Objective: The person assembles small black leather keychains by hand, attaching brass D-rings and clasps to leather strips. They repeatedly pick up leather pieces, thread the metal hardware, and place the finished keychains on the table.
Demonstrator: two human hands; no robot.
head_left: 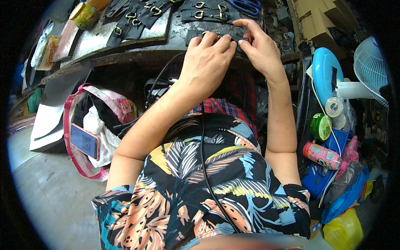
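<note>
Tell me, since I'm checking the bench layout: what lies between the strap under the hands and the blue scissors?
In the head view, two more black straps with gold buckles lie between the black strap under both hands and the blue scissors.

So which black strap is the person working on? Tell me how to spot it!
Find the dark workbench at the top. Along its near edge lies one black strap under both hands, left hand and right hand pressing it. The other straps lie farther back, untouched, showing gold buckles.
</note>
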